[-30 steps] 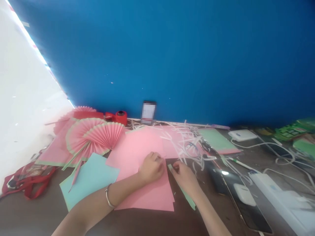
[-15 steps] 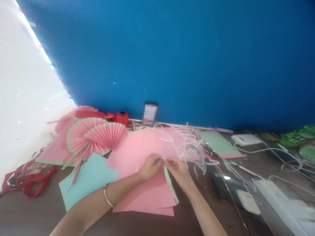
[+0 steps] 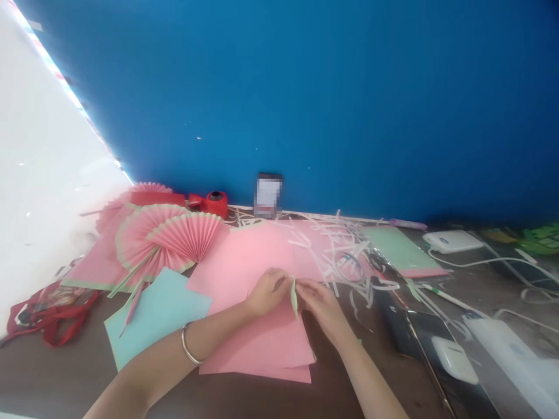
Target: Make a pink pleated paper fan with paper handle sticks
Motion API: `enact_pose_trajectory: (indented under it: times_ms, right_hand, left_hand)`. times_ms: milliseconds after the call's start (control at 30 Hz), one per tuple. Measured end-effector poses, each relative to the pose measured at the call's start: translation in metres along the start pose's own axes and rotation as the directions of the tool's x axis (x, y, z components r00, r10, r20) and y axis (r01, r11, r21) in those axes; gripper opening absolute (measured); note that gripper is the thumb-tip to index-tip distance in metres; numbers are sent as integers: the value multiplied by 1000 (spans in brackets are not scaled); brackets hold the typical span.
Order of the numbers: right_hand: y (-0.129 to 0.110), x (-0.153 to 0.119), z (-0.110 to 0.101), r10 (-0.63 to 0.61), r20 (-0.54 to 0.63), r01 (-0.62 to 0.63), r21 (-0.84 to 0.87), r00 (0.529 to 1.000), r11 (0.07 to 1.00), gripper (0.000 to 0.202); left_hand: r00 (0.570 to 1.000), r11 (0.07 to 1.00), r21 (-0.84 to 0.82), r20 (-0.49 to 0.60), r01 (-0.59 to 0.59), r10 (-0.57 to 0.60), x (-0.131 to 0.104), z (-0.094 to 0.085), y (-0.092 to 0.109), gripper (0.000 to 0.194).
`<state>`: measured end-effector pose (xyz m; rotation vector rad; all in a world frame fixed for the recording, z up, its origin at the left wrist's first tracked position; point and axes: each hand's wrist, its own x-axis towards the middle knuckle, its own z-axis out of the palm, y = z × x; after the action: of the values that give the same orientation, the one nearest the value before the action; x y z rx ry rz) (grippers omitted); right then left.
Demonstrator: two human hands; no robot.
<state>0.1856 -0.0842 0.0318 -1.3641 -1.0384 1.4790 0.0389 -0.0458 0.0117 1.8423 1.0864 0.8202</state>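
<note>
I saw the left hand and right hand pinching the upper end of the green strip | it was at the pink sheets' right edge | I judged it light, limp, easily creased, best gripped gently by its ends

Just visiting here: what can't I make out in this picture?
All in the head view:
Thin pale green paper strip pinched between left hand and right hand: partly covered by their fingers.
Flat pink paper sheets: partly hidden behind the left hand and forearm.
Small dark-framed rectangular object: its face is masked by blurry blocks.
Long white plastic block: cut off by the right edge.
Bright green crinkled packaging: blurred, cut off by the right edge.
</note>
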Motion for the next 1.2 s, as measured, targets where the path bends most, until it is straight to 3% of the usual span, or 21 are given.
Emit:
enact_pose_trajectory:
  times_ms: [167,333,533,633,867,1200]
  right_hand:
    - [2,-2,-1,98,7,-98,-26,995,995,39]
    - [2,-1,-2,78,-46,-78,11,996,997,31]
    - [2,-2,6,66,-59,-56,153,996,987,33]
    - [5,-2,9,46,-94,-31,156,995,987,33]
    - [12,1,0,-156,-172,140,-101,973,985,29]
    - [13,0,0,-371,-227,272,-370,901,888,17]
  left_hand:
    - [999,999,36,-34,5,-3,0,2,-1,29]
    - [1000,999,41,15,2,-3,0,3,-5,27]
    - [999,999,21,36,31,-32,0,2,-7,32]
    - [998,1000,-22,59,-5,6,0,1,-7,31]
    - [963,983,-53,197,-175,182,1,0,-8,38]
    - [958,973,-26,172,-228,229,1,0,-9,39]
